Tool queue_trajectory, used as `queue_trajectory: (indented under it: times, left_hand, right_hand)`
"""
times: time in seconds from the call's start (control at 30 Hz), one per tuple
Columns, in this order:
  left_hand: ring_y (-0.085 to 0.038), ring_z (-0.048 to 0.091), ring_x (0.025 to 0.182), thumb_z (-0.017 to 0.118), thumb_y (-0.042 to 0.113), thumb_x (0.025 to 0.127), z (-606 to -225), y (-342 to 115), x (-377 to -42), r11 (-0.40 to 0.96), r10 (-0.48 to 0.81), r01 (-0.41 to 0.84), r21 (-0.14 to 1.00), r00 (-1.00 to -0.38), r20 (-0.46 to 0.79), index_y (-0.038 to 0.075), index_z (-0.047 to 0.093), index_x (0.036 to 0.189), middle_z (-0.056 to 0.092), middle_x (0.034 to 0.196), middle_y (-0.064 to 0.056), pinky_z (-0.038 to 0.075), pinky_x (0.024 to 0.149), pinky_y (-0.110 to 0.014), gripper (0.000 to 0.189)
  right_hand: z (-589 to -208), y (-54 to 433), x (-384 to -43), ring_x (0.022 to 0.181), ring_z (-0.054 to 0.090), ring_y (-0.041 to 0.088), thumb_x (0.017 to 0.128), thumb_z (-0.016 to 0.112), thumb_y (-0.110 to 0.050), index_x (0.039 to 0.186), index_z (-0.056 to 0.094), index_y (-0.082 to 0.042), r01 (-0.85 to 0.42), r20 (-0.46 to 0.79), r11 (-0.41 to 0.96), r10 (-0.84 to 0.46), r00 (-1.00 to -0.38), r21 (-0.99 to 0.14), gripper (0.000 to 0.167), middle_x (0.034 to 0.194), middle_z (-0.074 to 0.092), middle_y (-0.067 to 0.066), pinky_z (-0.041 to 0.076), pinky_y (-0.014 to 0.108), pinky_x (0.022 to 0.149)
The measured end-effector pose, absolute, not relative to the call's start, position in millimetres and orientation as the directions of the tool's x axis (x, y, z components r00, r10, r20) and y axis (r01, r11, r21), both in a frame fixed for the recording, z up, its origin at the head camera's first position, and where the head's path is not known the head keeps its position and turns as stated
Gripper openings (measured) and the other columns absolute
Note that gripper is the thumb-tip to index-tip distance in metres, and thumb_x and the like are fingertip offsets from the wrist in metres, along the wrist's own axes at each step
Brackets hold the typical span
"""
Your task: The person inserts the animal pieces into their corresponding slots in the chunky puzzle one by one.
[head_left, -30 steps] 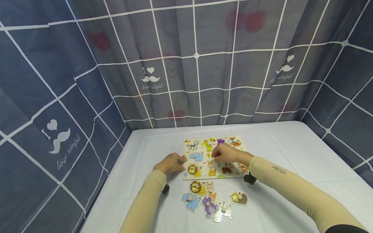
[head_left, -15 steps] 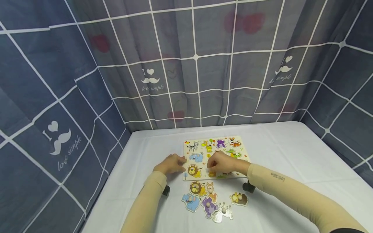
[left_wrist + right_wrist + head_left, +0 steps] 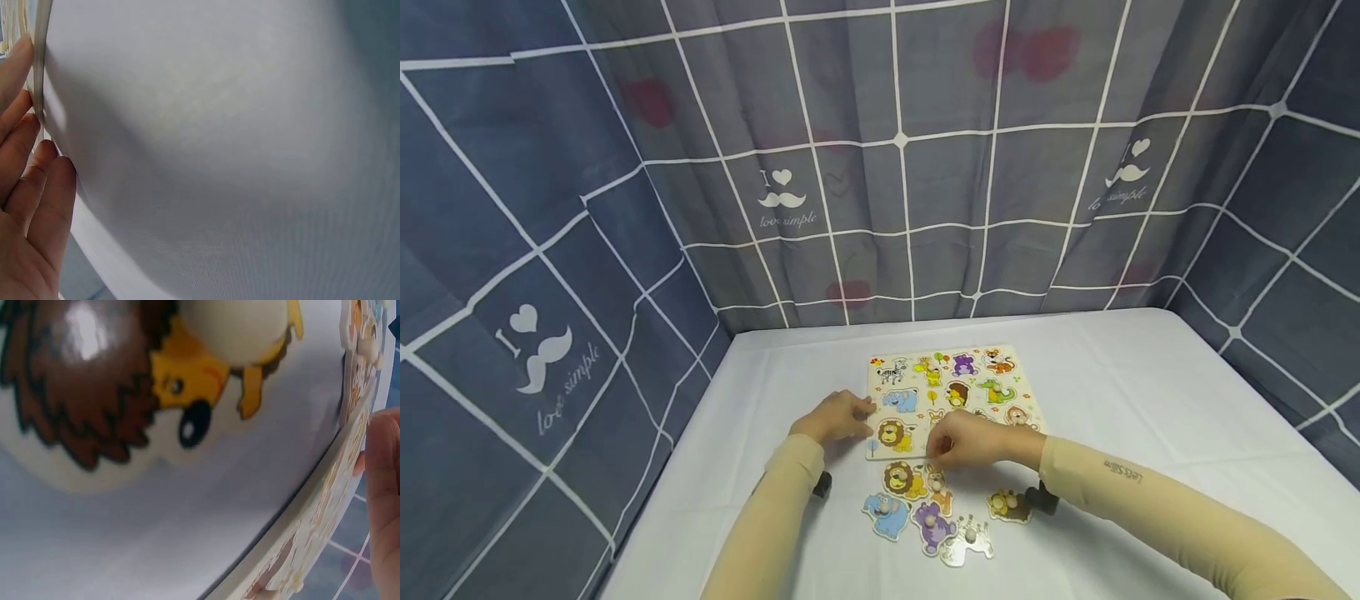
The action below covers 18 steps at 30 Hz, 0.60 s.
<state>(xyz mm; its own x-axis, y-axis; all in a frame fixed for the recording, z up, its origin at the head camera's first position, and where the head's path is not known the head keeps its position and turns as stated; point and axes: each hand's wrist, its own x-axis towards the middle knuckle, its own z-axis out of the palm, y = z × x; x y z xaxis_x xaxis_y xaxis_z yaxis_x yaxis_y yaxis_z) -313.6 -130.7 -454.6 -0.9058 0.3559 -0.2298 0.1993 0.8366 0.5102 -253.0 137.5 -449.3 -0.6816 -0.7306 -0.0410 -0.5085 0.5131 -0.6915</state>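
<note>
Lying just on the person's side of right grip (image 3: 962, 439): kangaroo piece (image 3: 937, 490).
Long axis points away; fingers bent, can't tell from here if pinching. Left grip (image 3: 835, 418) farther, fingers extended at puzzle board (image 3: 882, 454).

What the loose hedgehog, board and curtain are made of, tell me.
Hedgehog: perhaps wood, pale-rimmed; glossy print, showing bright glare. Board: likely wood, smooth, by its pale, stiff edge. Curtain: thin fabric or plastic, fairly matte; soft folds leave it open.
</note>
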Motion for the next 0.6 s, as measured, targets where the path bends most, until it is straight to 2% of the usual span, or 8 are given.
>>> queue_trajectory:
  times: [0.17, 0.37, 0.6]
  left_hand:
    - [-0.03, 0.053, 0.134, 0.082, 0.023, 0.081, -453, -132, -314, 0.838, 0.356, 0.199, 0.508, -0.905, -0.233, 0.016, 0.069, 0.128, 0.057, 0.146, 0.001, 0.039, 0.118, -0.048, 0.05]
    - [-0.03, 0.052, 0.136, 0.083, 0.022, 0.081, -452, -131, -316, 0.837, 0.361, 0.204, 0.508, -0.903, -0.232, 0.016, 0.069, 0.127, 0.057, 0.146, 0.002, 0.037, 0.119, -0.047, 0.049]
    - [-0.031, 0.049, 0.138, 0.082, 0.022, 0.081, -453, -131, -316, 0.832, 0.358, 0.186, 0.523, -0.9, -0.248, 0.016, 0.068, 0.128, 0.056, 0.147, 0.001, 0.035, 0.12, -0.048, 0.049]
  right_hand:
    - [-449, 133, -245, 0.065, 0.058, -0.003, 0.083, 0.076, -0.005, 0.085, 0.075, -0.01, -0.529, -0.045, 0.499, -0.755, -0.654, -0.686, 0.006, 0.074, 0.07, -0.009, 0.056, 0.018, 0.063]
    - [-451, 129, -240, 0.061, 0.057, -0.003, 0.082, 0.079, -0.009, 0.082, 0.074, -0.013, -0.515, -0.065, 0.515, -0.747, -0.661, -0.685, 0.006, 0.071, 0.068, -0.012, 0.055, 0.017, 0.06]
    - [-460, 128, -234, 0.065, 0.057, -0.004, 0.078, 0.08, -0.006, 0.086, 0.076, -0.012, -0.521, -0.082, 0.535, -0.745, -0.662, -0.665, 0.01, 0.075, 0.069, -0.013, 0.055, 0.016, 0.063]
